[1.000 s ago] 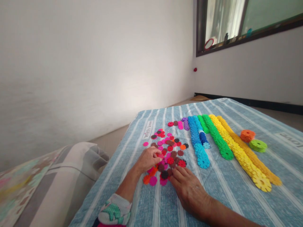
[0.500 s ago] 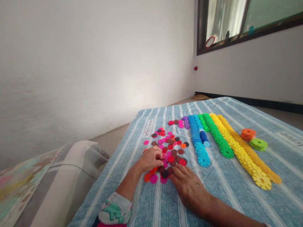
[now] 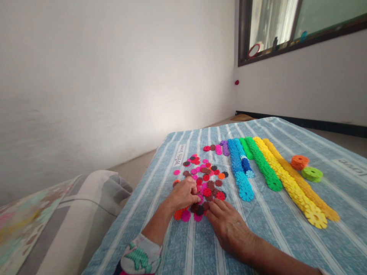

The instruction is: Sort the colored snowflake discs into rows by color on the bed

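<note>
A loose heap of notched plastic discs [image 3: 210,185] in pink, red, brown, orange and black lies on the blue striped cloth [image 3: 160,191]. My left hand [image 3: 183,194] rests at the heap's left side, its thumb and fingers pinched together at a pink disc. At the heap's lower right, my right hand [image 3: 229,227] has its fingers bent and close together by a brown disc; what lies under the fingertips is hidden. Overlapping rows of blue discs [image 3: 236,160], green discs [image 3: 262,164] and yellow discs [image 3: 289,179] run to the right of the heap.
An orange stack [image 3: 299,162] and a lime green stack [image 3: 312,174] stand at the right. Short purple discs [image 3: 226,148] and pink discs [image 3: 218,149] sit at the back. Grey striped bedding [image 3: 88,214] is at the left, below a white wall.
My left hand has shifted slightly to the right, with its fingers drawn closer together. My right hand has hardly moved.
</note>
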### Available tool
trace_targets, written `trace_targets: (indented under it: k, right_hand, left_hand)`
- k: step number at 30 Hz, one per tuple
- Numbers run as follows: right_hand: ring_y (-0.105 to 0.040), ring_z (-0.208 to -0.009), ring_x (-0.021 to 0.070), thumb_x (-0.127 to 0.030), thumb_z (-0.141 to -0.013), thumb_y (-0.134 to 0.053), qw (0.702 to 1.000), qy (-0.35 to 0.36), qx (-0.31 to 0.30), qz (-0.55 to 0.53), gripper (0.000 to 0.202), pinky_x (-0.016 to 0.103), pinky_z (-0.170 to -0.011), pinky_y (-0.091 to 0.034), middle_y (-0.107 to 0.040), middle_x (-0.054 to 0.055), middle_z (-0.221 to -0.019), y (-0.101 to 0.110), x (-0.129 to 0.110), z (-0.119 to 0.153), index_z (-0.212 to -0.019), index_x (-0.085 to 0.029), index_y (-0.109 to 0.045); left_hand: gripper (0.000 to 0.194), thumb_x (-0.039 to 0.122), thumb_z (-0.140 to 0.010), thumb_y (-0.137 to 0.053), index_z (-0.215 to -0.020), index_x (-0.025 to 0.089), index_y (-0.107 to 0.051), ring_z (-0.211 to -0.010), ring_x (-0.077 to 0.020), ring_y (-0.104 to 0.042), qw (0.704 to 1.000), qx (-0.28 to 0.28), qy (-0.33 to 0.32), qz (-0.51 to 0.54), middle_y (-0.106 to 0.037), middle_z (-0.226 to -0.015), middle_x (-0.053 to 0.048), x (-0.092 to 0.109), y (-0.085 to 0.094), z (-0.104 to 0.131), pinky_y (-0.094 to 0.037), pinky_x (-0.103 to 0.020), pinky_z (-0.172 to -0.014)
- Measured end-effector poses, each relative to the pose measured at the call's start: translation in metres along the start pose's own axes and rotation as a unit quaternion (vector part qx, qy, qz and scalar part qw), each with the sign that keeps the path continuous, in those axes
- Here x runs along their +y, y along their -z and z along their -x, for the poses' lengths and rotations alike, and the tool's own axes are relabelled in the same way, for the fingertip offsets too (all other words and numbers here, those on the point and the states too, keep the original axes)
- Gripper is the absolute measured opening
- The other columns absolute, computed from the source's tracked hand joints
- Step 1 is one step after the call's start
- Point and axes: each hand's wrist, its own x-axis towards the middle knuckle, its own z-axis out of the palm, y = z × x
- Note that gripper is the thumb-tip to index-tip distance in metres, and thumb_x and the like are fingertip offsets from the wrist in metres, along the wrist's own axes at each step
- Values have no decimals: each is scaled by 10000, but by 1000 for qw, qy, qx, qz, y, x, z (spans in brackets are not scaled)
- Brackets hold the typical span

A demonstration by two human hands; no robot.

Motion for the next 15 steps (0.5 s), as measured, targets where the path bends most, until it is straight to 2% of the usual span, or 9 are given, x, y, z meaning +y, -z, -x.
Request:
trace_targets:
  k: [10, 15]
  right_hand:
    - [-489, -1010, 234, -94, -840, -547, 1000, 2, -5, 0, 207, 356, -890, -397, -603, 77, -1020, 2, 0, -1, -1022, -171, -610]
    - [-488, -1008, 237, -96, -845, -538, 1000, -5, -14, -3, 188, 360, -884, -398, -602, 73, -1021, 3, -1, -1, -999, -172, -614]
  left_hand:
    - [135, 172, -618, -638, -491, 165, -591, -750, -124, -574, 998, 18, -6, 59, -634, -824, -12, -6, -2, -3, -440, -220, -749]
    - [109, 203, -638, -619, -539, 161, -606, -661, -114, -550, 995, 28, -2, 94, -622, -717, 2, -14, -3, -6, -427, -219, -665]
